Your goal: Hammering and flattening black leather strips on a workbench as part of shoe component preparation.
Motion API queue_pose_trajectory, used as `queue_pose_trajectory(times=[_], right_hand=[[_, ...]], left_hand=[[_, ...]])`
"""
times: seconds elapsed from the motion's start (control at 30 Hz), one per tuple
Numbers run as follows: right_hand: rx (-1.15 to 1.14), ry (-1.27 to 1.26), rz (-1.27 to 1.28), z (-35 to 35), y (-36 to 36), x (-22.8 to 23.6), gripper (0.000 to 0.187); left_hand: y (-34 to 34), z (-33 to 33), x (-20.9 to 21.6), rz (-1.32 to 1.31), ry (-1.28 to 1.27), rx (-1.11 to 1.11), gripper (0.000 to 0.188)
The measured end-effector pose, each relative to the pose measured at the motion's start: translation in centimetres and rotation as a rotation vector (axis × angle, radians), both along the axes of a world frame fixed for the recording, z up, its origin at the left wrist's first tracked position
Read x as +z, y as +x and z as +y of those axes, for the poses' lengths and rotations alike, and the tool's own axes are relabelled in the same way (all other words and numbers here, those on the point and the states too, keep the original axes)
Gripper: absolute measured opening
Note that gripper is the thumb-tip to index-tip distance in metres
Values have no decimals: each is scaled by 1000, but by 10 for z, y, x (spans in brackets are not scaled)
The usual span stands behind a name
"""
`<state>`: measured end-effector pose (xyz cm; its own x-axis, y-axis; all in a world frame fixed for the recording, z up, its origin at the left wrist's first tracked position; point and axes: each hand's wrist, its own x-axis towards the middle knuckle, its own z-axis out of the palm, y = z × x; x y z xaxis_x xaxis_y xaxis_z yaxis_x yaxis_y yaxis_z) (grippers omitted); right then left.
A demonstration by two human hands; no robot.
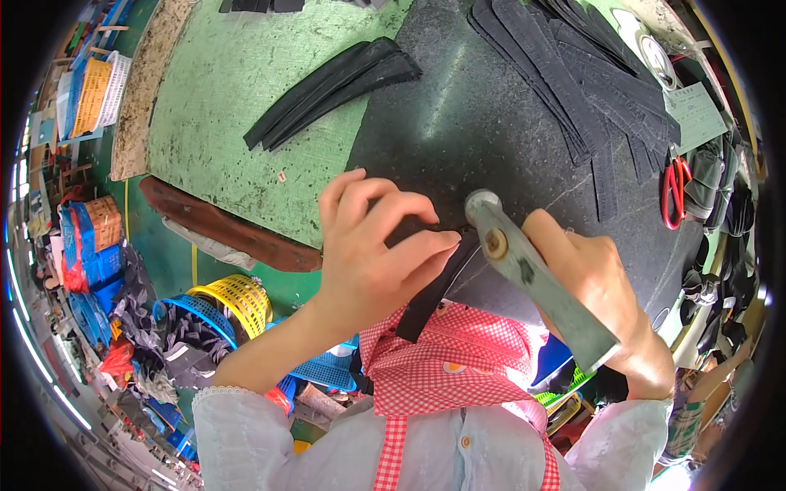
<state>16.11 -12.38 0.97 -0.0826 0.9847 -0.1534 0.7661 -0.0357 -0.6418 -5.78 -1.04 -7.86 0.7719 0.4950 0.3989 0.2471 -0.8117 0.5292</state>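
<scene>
A cluttered workshop floor spreads out at the far left, with a blue basket (192, 309) and a yellow basket (237, 301) below the table (221, 155); the table's green top gives way to a dark slab (499, 151) toward the right, and a brown curved piece (229, 229) runs along its near left edge; a small bundle of black strips (327, 94) lies on the green part, crossing slightly onto the slab; nearer the body, the left grip (372, 254) has thumb and fingertips drawn together, seemingly pinching a black strip (426, 307), which lies at the slab's near edge, its lower end hanging over toward the checked apron (458, 348); just beside those fingertips is the round face of a metal hammer (557, 307); the right grip (585, 274) is curled closed, apparently around the handle, which is hidden; the step in hand looks like tapping the strip flat, and another stroke would call for a steady strip and fingertips clear of the face; bare slab lies open ahead of both grips, while room tightens farther right, where a fanned pile of black strips (585, 90) and red-handled scissors (667, 195) take up the far side.
</scene>
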Motion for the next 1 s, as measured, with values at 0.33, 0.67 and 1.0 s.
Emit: queue_pose_trajectory(times=[0.33, 0.67, 1.0], right_hand=[[21, -70, -112, -5, -4, 2, 18], [-108, -270, 33, -48, 8, 8, 22], [-172, -180, 87, -43, 15, 8, 19]], left_hand=[[6, -4, 8, 72, 74, 54, 26], [57, 36, 7, 4, -44, -450, 23], [47, 41, 4, -15, 116, -547, 25]])
